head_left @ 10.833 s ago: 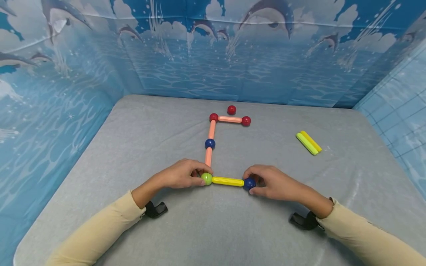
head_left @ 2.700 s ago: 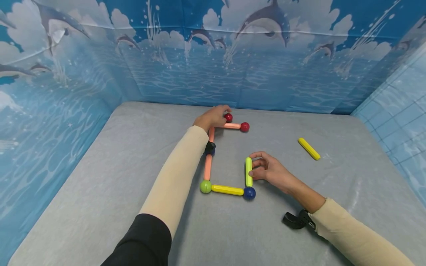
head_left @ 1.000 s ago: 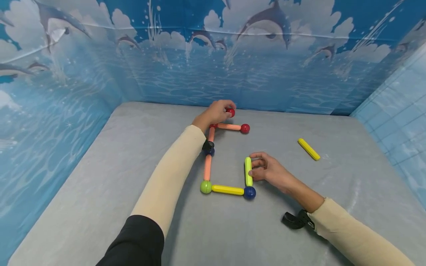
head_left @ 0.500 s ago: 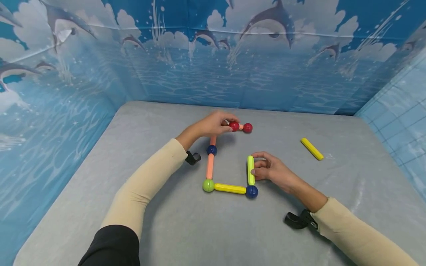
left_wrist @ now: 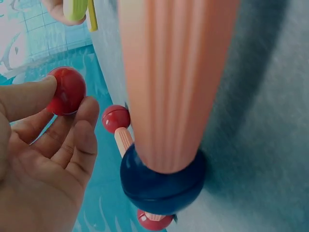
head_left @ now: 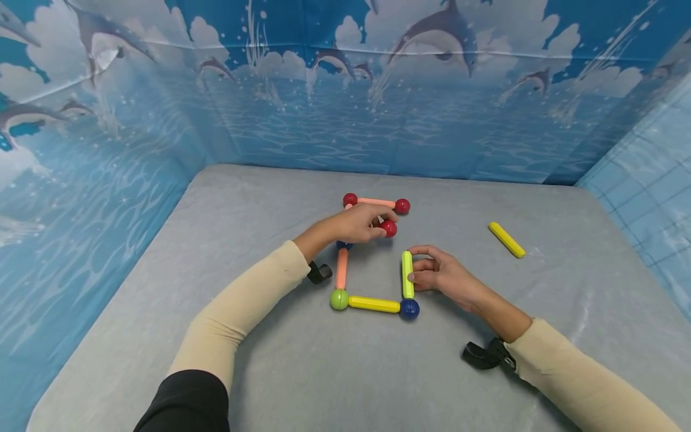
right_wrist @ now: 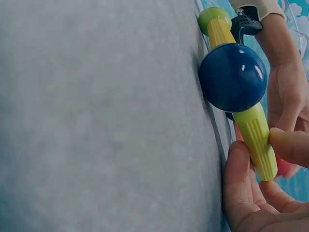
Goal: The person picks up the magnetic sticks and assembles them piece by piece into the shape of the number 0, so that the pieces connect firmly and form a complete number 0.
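My left hand (head_left: 360,223) pinches a red ball (head_left: 388,228) between thumb and fingertips, lifted over the inside of a shape made of balls and rods. With my right hand (head_left: 445,277) I pinch a lime-green rod (head_left: 407,275), whose near end meets a blue ball (head_left: 409,309). A yellow rod (head_left: 374,304) joins that ball to a green ball (head_left: 339,299). From there a salmon rod (head_left: 342,269) runs back to another blue ball (left_wrist: 163,181), partly hidden by my left hand in the head view. At the back, a salmon rod (head_left: 376,203) links two red balls.
A loose yellow rod (head_left: 507,239) lies on the grey cloth-covered table (head_left: 545,288) to the right. Blue dolphin-print curtains (head_left: 345,120) stand behind and along the left edge, with a tile-patterned sheet (head_left: 653,180) on the right.
My left hand has taken the loose red ball from the back and carried it toward me, over the back salmon rod. My right hand keeps its pinch on the lime-green rod, taken earlier from the right.
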Motion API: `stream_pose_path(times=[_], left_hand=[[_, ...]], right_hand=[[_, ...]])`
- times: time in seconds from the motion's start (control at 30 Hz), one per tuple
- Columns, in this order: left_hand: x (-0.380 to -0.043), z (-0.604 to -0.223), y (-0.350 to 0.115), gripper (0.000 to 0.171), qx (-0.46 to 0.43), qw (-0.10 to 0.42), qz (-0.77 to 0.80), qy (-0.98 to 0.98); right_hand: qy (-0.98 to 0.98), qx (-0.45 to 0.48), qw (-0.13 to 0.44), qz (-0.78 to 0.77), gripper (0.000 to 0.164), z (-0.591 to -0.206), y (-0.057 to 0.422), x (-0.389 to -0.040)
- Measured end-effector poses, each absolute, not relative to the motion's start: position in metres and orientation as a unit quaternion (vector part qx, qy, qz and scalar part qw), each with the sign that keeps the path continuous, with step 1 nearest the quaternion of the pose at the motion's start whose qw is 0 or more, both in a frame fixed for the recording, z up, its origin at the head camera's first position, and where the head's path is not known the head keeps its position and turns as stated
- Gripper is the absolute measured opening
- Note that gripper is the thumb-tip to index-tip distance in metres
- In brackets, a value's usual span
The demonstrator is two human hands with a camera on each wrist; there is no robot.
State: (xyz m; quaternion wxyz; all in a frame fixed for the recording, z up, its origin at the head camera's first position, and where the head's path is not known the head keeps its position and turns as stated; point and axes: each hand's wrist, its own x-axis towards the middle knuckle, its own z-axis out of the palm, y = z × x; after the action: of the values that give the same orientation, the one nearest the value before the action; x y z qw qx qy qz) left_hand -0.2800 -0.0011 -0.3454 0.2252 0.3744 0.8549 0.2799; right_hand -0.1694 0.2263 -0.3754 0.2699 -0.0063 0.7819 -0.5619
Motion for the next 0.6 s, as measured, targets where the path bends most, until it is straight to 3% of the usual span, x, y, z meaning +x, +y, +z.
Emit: stream_pose_path(times=[0.6], left_hand=[[-0.278,-0.356,0.012,0.042,0.402,0.235,0.272,0.842]], right_hand=[[0.788,-0.014,0.268,-0.554,0.065,-0.379,0.224,-0.171]])
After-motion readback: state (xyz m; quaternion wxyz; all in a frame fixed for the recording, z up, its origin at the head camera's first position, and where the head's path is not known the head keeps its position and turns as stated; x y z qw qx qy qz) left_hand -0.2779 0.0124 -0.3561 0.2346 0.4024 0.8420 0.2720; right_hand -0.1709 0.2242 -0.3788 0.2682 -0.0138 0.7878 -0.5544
